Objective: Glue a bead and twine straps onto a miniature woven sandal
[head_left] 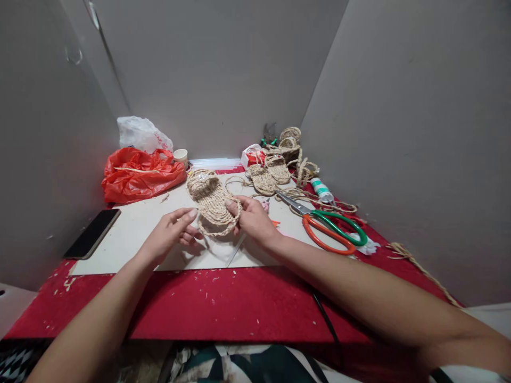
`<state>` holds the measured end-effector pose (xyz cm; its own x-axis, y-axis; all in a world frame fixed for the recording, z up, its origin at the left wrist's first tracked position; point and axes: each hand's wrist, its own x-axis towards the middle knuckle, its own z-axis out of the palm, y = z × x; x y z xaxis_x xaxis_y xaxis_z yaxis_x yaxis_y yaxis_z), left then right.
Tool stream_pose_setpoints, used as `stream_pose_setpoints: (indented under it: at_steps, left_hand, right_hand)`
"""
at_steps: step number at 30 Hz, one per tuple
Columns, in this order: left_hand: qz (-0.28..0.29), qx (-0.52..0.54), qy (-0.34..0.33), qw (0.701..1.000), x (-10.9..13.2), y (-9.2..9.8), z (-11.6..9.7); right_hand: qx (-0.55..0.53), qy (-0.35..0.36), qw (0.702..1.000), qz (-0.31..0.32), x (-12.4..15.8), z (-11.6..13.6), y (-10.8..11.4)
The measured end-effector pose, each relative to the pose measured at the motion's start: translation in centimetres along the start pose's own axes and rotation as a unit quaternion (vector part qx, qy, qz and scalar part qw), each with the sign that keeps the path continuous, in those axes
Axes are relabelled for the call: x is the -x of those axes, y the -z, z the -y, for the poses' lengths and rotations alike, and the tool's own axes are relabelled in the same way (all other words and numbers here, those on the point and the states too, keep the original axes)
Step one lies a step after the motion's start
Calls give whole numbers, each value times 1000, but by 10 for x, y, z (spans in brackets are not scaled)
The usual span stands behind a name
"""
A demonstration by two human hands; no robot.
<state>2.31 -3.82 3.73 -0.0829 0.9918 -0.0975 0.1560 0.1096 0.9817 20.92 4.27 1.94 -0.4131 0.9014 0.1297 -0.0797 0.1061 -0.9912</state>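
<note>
A woven straw slipper is raised a little over the white board, its toe strap pointing away from me. My right hand grips its near right edge, thumb on top and fingers underneath. A braided straw loop hangs around the near end of the sole. Just left of that end, my left hand is open, fingers apart and curved toward the loop, with nothing visible in them. Two smaller straw slippers lie farther back on the right.
Large scissors with green and orange handles lie right of my right hand. A phone rests at the left on the white board. Behind are a red plastic bag, a paper cup, straw cords and a thread spool.
</note>
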Motion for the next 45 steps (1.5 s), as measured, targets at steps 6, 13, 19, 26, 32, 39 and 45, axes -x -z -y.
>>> stream_pose_setpoints:
  at_steps: [6, 13, 19, 26, 32, 39, 45]
  left_hand:
    - [-151, -290, -381, 865, 7, -16, 13]
    - [-93, -414, -494, 759, 6, -25, 26]
    - [-92, -430, -495, 750, 4, -23, 29]
    - [-211, -324, -448, 806, 3, -18, 16]
    - [-234, -291, -422, 826, 2, -19, 17]
    - [-231, -293, -427, 823, 4, -22, 17]
    - [-251, -319, -458, 791, 5, -23, 15]
  right_hand:
    - [-39, -14, 997, -65, -4, 5, 1]
    - [-97, -27, 994, -53, 1, 5, -6]
    - [-88, -16, 994, -65, -1, 3, -4]
    - [-106, -28, 993, -46, 2, -1, -5]
    - [-124, -29, 992, -27, 9, -1, -13]
    - [-147, -20, 989, -23, 9, -5, -13]
    - [-140, -25, 990, -15, 11, -5, -14]
